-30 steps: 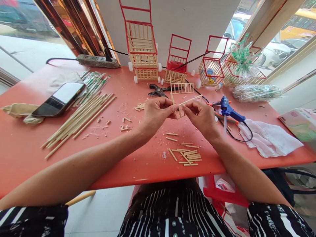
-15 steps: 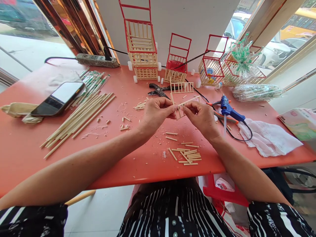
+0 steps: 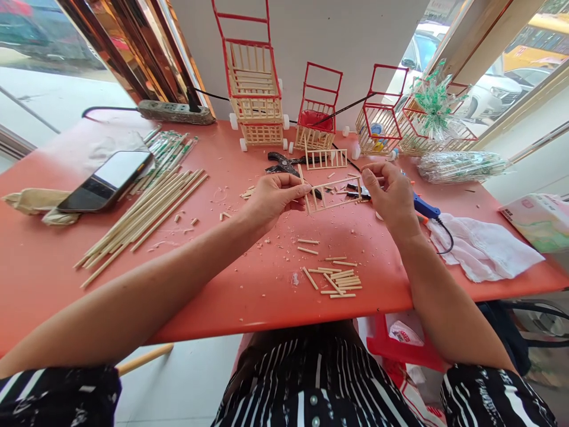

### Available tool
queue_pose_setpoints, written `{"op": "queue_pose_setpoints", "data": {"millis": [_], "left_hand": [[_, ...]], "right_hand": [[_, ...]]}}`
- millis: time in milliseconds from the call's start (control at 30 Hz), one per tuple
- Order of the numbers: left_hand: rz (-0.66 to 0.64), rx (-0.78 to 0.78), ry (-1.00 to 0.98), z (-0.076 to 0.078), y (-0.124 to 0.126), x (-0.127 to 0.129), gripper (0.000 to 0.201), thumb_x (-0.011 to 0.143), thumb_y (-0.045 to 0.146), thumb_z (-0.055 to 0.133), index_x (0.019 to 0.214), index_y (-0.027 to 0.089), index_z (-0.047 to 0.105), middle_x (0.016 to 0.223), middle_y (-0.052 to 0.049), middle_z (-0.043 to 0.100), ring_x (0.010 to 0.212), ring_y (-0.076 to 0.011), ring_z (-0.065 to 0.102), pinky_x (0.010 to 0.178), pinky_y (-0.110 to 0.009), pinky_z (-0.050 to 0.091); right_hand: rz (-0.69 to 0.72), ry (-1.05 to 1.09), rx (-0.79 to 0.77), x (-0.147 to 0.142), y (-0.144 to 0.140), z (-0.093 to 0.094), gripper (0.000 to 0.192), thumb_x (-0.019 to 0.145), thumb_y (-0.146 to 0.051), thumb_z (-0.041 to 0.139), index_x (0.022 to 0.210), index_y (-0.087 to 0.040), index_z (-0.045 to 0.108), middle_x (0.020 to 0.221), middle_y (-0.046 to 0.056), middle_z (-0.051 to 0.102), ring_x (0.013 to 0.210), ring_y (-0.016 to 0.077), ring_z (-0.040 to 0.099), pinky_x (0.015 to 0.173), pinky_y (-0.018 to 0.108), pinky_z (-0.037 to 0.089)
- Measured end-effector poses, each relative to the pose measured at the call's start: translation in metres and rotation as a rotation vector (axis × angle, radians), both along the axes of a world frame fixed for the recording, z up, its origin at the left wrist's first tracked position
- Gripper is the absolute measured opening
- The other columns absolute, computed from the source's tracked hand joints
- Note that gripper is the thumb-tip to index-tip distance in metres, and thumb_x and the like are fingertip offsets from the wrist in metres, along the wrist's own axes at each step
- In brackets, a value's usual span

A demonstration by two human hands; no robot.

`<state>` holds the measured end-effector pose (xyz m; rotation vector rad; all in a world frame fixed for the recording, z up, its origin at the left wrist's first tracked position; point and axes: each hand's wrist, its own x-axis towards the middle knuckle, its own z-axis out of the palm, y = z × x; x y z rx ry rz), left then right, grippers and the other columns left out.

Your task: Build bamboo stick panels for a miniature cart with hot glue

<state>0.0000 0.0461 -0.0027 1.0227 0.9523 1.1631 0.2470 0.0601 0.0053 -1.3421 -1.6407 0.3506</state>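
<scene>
Red desk (image 3: 66, 261): left hand (image 3: 267, 198) pinches the small stick frame (image 3: 333, 194); right hand (image 3: 391, 193), fingers curled, seemingly around the glue gun (image 3: 425, 207). Gluing looks next: steady nozzle needed.

Craft workshop: stick carts (image 3: 254, 77), glue gun (image 3: 424, 206)

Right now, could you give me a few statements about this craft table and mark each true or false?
1. The left hand pinches a small stick frame. True.
2. The right hand rests on the phone. False: it is at the blue glue gun; the phone lies far to the left.
3. Long sticks lie beside the phone. True.
4. The finished carts stand at the near table edge. False: they line the far edge by the wall.
5. A white cloth lies at the right. True.
</scene>
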Motion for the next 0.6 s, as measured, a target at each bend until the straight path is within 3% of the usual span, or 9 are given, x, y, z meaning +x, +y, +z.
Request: {"op": "queue_pose_setpoints", "data": {"millis": [233,600], "left_hand": [[0.016,-0.04,-0.037,0.002,0.006,-0.004,0.028,0.065,0.02,0.098,0.07,0.013,0.071,0.061,0.001,0.066,0.052,-0.0075,0.057,0.054,-0.022,0.052],[0.01,-0.033,-0.061,-0.001,0.011,-0.006,0.038,0.066,0.036,0.1,0.072,0.014,0.07,0.062,0.0,0.063,0.054,-0.0074,0.053,0.052,-0.021,0.044]], "right_hand": [[0.127,0.19,-0.266,-0.001,0.003,-0.007,0.049,0.087,-0.067,0.078,0.085,-0.019,0.069,0.068,0.002,0.067,0.058,0.012,0.053,0.052,0.026,0.039],[0.164,0.347,-0.347,-0.007,0.002,-0.005,0.045,0.084,-0.06,0.084,0.076,-0.018,0.069,0.069,0.002,0.067,0.056,0.0088,0.05,0.049,0.022,0.034]]}}
